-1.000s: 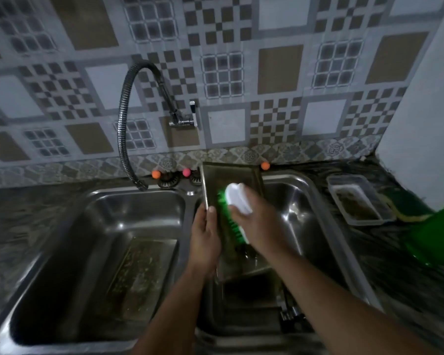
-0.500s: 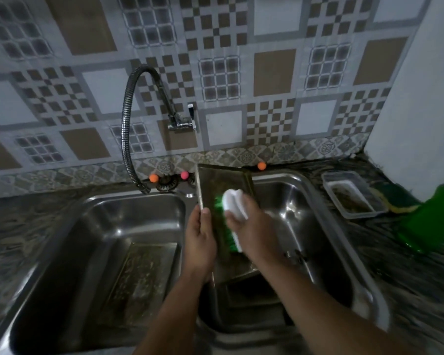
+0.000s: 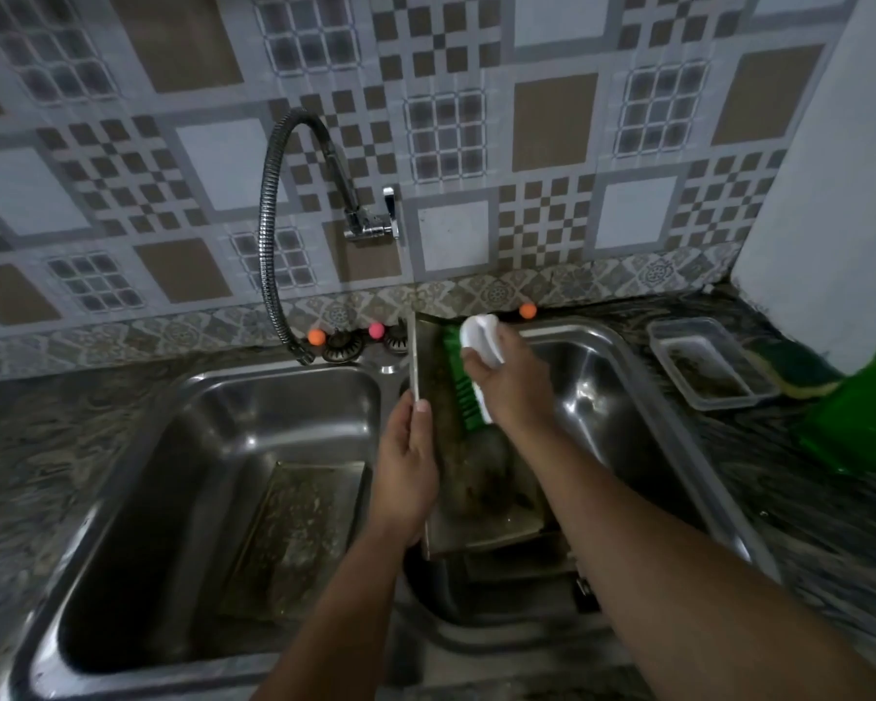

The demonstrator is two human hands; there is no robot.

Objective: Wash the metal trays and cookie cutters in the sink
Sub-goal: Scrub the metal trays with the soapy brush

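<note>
So the right hand (image 3: 514,382) has slid the scrub brush (image 3: 469,374) up the metal tray (image 3: 476,478). A second ago the white handle sat around the middle of the tray, now it's right at the far top edge, near the orange ball (image 3: 527,310) on the sink rim. The left hand (image 3: 408,473) has crept a bit higher along the tray's left edge too. The dirty lower half of the tray shows more now.

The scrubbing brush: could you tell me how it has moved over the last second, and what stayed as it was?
The right hand has pushed the brush up the propped tray, from its middle to its top edge. The left hand still grips the tray's left rim, and the other tray still lies in the left basin.
</note>
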